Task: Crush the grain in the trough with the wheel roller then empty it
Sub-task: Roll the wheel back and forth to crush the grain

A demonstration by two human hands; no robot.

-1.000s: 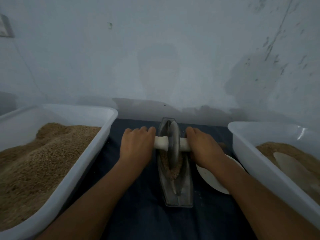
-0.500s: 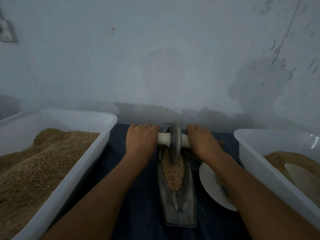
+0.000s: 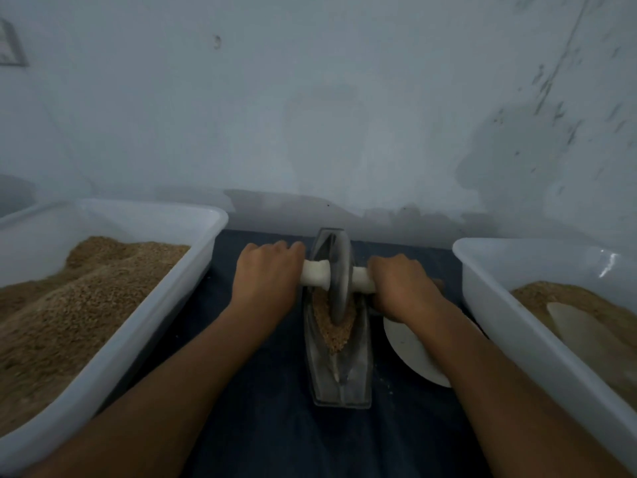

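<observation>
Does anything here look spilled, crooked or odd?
Little stands out. A few pale specks lie scattered on the dark cloth right of the trough, perhaps stray grain. A white plate sits partly under the right forearm.

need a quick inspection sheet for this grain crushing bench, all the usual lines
surface: dark blue cloth covers the bench; a few pale specks lie right of the trough.
job's things: metal trough lies lengthwise at centre, grain heaped in its middle; wheel roller stands on edge in the far half, white handle crosswise.
clutter: white plate right of the trough, partly under the right forearm; left tub heaped with grain; right tub holds grain and a pale scoop-like piece.
grips: left hand and right hand each curl round a handle end.
cables: nothing seen.
surroundings: stained pale wall just behind the bench.
</observation>
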